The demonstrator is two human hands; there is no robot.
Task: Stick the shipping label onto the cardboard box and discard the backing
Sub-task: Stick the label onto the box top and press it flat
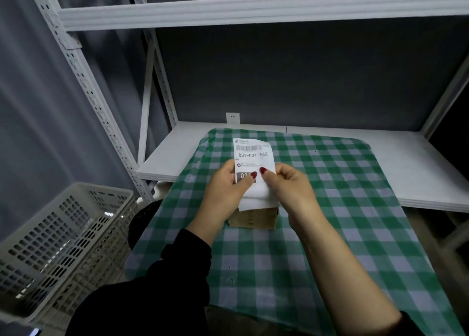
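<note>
A white shipping label (pixel 252 155), printed with a barcode and "031-031-A60", is held upright above the table. My left hand (pixel 225 191) pinches its lower left part with the thumb on the printed face. My right hand (pixel 288 186) grips the right side, thumb on the front. Below the thumbs a plain white sheet, the backing (pixel 256 198), hangs down and curls away from the label. A small brown cardboard box (pixel 256 219) sits on the checked cloth directly under the hands, mostly hidden by the paper.
A green and white checked cloth (pixel 330 208) covers the table and part of a white shelf board (pixel 418 163). A beige perforated plastic basket (pixel 58 244) stands at the lower left. White metal shelf posts (pixel 83 82) rise at the left, and another shelf (pixel 253 11) runs overhead.
</note>
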